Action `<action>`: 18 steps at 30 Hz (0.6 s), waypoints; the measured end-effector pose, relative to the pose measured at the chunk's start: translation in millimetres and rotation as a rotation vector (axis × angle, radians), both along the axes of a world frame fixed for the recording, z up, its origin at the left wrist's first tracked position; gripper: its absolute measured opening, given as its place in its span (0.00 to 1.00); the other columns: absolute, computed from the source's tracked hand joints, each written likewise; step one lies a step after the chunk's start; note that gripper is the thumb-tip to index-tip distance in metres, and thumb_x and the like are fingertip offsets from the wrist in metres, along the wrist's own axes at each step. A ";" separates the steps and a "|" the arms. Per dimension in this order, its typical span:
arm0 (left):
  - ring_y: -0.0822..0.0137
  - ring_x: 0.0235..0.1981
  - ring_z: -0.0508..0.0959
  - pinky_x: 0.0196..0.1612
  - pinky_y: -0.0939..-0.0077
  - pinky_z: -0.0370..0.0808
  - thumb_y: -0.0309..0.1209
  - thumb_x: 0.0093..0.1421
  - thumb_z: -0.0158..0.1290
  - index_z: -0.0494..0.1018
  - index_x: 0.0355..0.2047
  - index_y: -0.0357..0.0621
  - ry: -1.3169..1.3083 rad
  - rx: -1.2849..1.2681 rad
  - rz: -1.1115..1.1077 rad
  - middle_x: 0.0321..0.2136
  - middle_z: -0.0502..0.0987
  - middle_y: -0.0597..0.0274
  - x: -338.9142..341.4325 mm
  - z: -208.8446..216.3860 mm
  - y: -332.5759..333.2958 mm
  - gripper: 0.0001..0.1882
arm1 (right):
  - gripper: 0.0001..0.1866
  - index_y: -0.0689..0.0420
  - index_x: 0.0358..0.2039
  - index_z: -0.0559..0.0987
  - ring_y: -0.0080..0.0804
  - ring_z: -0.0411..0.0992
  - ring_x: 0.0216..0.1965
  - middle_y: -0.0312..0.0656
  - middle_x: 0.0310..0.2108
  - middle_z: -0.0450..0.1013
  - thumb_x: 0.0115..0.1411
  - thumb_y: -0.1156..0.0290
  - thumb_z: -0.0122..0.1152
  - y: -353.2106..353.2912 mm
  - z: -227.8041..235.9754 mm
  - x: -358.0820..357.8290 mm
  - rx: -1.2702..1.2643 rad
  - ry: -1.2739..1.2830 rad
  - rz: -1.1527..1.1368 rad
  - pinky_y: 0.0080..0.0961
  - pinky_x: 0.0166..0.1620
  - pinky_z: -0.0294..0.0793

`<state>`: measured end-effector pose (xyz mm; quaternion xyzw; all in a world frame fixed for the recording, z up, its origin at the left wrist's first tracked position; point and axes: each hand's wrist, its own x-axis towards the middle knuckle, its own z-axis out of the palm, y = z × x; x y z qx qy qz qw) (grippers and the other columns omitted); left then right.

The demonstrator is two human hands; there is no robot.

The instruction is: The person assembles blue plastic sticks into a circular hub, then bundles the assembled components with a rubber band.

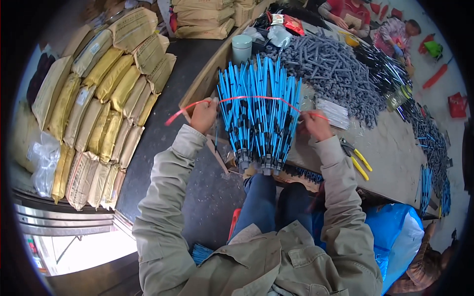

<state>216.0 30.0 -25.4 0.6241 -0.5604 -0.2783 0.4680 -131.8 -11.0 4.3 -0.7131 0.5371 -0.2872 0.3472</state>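
A large bundle of thin blue rods [259, 108] with black and grey ends lies before me at the table's near edge, its grey ends toward my knees. Across its upper part runs a red plastic strap [247, 97]. My left hand [204, 115] pinches the strap just left of the bundle, and a loose tail hangs out past it. On the other side my right hand [317, 124] grips the strap's right end. The strap is stretched between both hands over the rods. Whether it also passes beneath the bundle is hidden.
Yellow-handled pliers [356, 157] lie right of my right forearm. Behind the bundle are a heap of grey plastic parts [326, 69] and a pale green canister [242, 48]. Stacked paper sacks [98, 113] stand at left. Several people [349, 17] sit around the table [390, 143].
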 end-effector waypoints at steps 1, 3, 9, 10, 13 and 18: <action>0.62 0.19 0.71 0.24 0.71 0.64 0.37 0.61 0.44 0.69 0.18 0.38 0.238 0.063 -0.015 0.14 0.70 0.51 -0.7 -5.2 -6.8 0.18 | 0.15 0.66 0.29 0.76 0.29 0.73 0.16 0.43 0.18 0.73 0.60 0.68 0.44 -0.8 -1.0 8.8 0.210 -0.134 -0.006 0.23 0.18 0.72; 0.64 0.19 0.70 0.24 0.71 0.64 0.37 0.61 0.44 0.69 0.19 0.37 0.191 0.014 -0.003 0.14 0.69 0.52 -11.0 -14.0 -17.8 0.18 | 0.15 0.66 0.25 0.75 0.31 0.73 0.15 0.45 0.16 0.72 0.60 0.68 0.45 -4.0 -6.6 21.3 0.123 -0.130 -0.004 0.25 0.19 0.73; 0.71 0.18 0.66 0.23 0.70 0.62 0.35 0.61 0.44 0.69 0.22 0.34 0.348 -0.069 0.006 0.14 0.66 0.61 -59.3 -9.4 -0.4 0.17 | 0.16 0.66 0.19 0.72 0.30 0.72 0.14 0.44 0.13 0.71 0.59 0.69 0.45 19.6 -6.1 34.4 0.149 -0.285 -0.051 0.24 0.19 0.72; 0.71 0.18 0.66 0.23 0.70 0.62 0.35 0.61 0.44 0.69 0.22 0.34 0.344 -0.065 0.002 0.14 0.66 0.61 -61.6 -6.7 12.1 0.17 | 0.16 0.66 0.19 0.72 0.29 0.72 0.14 0.43 0.13 0.70 0.60 0.69 0.45 32.1 -3.5 29.3 0.157 -0.309 -0.049 0.24 0.18 0.72; 0.76 0.19 0.63 0.22 0.73 0.61 0.35 0.62 0.43 0.69 0.24 0.36 0.097 -0.010 -0.027 0.16 0.66 0.67 -69.4 5.0 70.7 0.15 | 0.17 0.66 0.19 0.72 0.29 0.71 0.13 0.42 0.12 0.69 0.60 0.69 0.45 82.4 7.3 18.0 0.183 -0.362 -0.034 0.23 0.17 0.70; 0.79 0.21 0.61 0.25 0.80 0.59 0.36 0.65 0.38 0.67 0.26 0.40 0.532 -0.038 0.105 0.20 0.66 0.71 -105.8 19.1 147.4 0.16 | 0.14 0.64 0.26 0.74 0.20 0.66 0.14 0.36 0.16 0.71 0.62 0.68 0.45 157.0 -35.1 -4.1 -0.154 -0.308 -0.087 0.17 0.18 0.65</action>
